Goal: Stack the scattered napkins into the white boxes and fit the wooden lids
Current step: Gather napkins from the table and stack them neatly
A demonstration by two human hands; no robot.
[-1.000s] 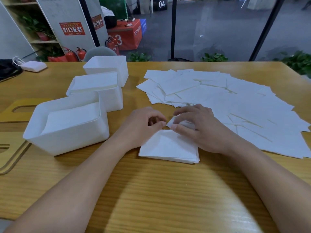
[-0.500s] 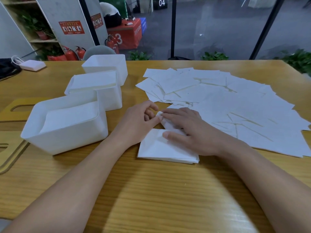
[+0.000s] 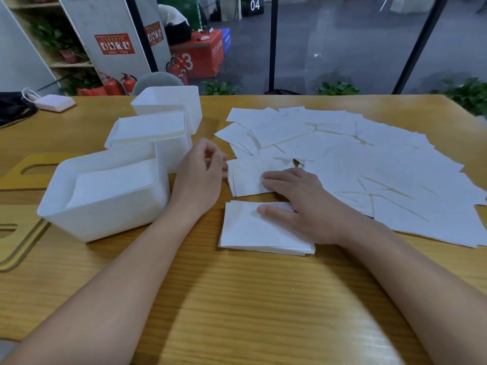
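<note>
1. Wooden table (image 3: 237,312) fills the view, with a glass wall and a grey floor behind it.
2. Scattered napkins (image 3: 369,159) cover the right half of the table in a loose overlapping spread.
3. A small neat stack of napkins (image 3: 253,233) lies near the table's middle, just in front of the spread.
4. The right hand (image 3: 303,204) lies flat with straight fingers, pressing a single napkin (image 3: 247,177) at the near-left edge of the spread; its thumb rests on the stack.
5. The left hand (image 3: 200,177) has its fingers curled at that napkin's left edge; whether it actually pinches the paper I cannot tell.
6. Three white boxes sit to the left: the near box (image 3: 105,219) and middle box (image 3: 171,151) hold napkins, the far box (image 3: 168,101) stands behind.
7. Wooden lids (image 3: 15,241) lie flat at the table's left edge.
</note>
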